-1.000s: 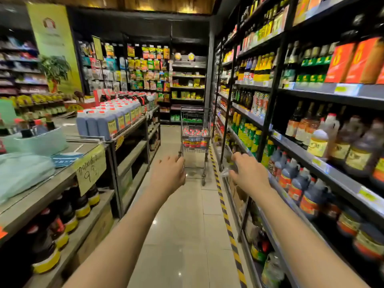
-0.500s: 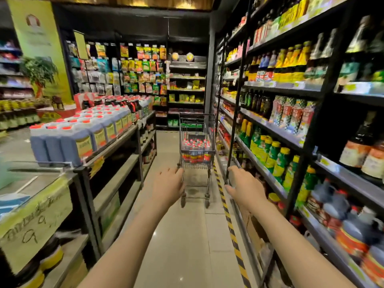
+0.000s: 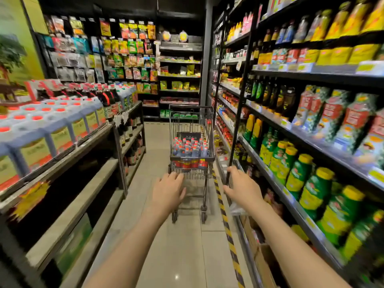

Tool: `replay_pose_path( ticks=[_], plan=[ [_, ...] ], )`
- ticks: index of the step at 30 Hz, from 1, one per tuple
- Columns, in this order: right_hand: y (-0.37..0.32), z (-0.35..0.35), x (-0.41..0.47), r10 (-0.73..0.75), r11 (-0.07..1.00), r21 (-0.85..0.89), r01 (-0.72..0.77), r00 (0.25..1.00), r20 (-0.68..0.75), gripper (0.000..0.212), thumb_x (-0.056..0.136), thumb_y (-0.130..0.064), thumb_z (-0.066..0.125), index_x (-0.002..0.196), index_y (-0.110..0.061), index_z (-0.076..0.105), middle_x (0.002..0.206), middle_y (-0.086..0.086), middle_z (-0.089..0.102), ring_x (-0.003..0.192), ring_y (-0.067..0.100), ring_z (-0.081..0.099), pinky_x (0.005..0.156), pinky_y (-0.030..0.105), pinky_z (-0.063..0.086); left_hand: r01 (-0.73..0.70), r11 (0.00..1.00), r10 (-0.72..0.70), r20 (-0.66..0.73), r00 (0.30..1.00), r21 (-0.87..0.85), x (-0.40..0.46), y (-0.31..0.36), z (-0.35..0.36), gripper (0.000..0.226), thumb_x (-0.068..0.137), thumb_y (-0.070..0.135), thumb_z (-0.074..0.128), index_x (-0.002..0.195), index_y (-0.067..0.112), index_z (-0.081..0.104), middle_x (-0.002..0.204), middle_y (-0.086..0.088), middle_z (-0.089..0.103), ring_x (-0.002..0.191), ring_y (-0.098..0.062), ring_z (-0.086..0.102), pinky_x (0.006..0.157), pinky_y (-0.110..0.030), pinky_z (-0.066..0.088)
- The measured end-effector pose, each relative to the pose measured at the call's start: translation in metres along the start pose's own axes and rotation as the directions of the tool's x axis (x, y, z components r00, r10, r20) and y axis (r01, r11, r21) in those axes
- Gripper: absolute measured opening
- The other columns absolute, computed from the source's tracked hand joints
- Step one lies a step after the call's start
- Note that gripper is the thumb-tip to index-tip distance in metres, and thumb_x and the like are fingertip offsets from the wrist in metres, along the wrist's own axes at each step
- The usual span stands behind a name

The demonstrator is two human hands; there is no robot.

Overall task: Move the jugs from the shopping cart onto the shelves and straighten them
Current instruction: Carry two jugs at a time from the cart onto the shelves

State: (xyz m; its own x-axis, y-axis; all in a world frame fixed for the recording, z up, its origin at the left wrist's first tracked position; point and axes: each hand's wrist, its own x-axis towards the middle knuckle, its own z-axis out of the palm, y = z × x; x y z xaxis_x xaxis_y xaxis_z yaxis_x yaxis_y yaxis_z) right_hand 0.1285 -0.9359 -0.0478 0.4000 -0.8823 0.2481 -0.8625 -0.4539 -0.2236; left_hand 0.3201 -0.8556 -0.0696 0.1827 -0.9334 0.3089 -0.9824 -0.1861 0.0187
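Observation:
A dark wire shopping cart (image 3: 209, 129) stands in the aisle ahead, its basket packed with several bluish jugs (image 3: 190, 149) with red caps. My left hand (image 3: 169, 191) reaches forward with fingers spread, just short of the cart's near edge and holding nothing. My right hand (image 3: 243, 187) is stretched out to the cart's right, fingers apart and empty. On the left shelf top stand rows of matching blue jugs (image 3: 62, 129) with red caps and yellow labels.
Tall shelves (image 3: 291, 132) of green and dark bottles line the right side. A low shelf unit (image 3: 87, 183) runs along the left. A yellow-black striped line (image 3: 225, 221) marks the tiled floor. More shelves (image 3: 179, 75) close the aisle behind the cart.
I have walked forward along the aisle, so the cart is nearer and larger. Both hands stay stretched out in front, now close to the cart's near edge.

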Motion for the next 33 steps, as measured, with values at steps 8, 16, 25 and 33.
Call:
replay_pose_path(
  ticks=[8,16,25,33],
  plan=[
    [0.023,0.053,0.186,-0.019,0.999,0.038,0.016,0.997,0.081,0.045,0.091,-0.033,0.055,0.13,-0.019,0.037,0.114,0.004,0.059,0.101,0.023,0.061,0.065,0.032,0.046,0.046,0.998,-0.045,0.024,0.999,-0.039,0.175,-0.025,0.064,0.034,0.093,0.036,0.044,0.123,0.019,0.043,0.121,-0.001,0.054,0.112,-0.021,0.051,0.085,-0.033,0.041],
    [0.034,0.138,0.343,-0.042,0.996,0.084,0.028,0.985,0.165,0.043,0.09,-0.035,0.056,0.126,-0.016,0.041,0.121,0.007,0.058,0.111,0.027,0.056,0.082,0.039,0.052,0.087,0.995,-0.084,0.066,0.994,-0.052,0.322,-0.079,0.154,0.039,0.092,0.037,0.043,0.125,0.017,0.04,0.12,-0.002,0.056,0.111,-0.024,0.053,0.082,-0.035,0.042],
    [0.044,0.219,0.519,0.036,0.994,0.096,-0.059,0.972,0.231,0.047,0.091,-0.033,0.052,0.132,-0.015,0.036,0.114,0.008,0.058,0.108,0.029,0.055,0.08,0.038,0.048,0.114,0.986,-0.086,0.209,0.974,-0.125,0.491,-0.133,0.255,0.043,0.091,0.033,0.046,0.129,0.014,0.037,0.121,-0.008,0.053,0.115,-0.028,0.051,0.084,-0.038,0.044],
    [0.073,0.306,0.619,0.124,0.96,0.183,-0.214,0.905,0.407,0.037,0.089,-0.029,0.056,0.12,-0.013,0.045,0.117,0.01,0.061,0.11,0.03,0.057,0.084,0.039,0.048,0.243,0.944,-0.136,0.403,0.905,-0.225,0.587,-0.158,0.355,0.04,0.09,0.031,0.049,0.123,0.01,0.042,0.123,-0.011,0.052,0.116,-0.032,0.049,0.088,-0.042,0.046]
  ],
)
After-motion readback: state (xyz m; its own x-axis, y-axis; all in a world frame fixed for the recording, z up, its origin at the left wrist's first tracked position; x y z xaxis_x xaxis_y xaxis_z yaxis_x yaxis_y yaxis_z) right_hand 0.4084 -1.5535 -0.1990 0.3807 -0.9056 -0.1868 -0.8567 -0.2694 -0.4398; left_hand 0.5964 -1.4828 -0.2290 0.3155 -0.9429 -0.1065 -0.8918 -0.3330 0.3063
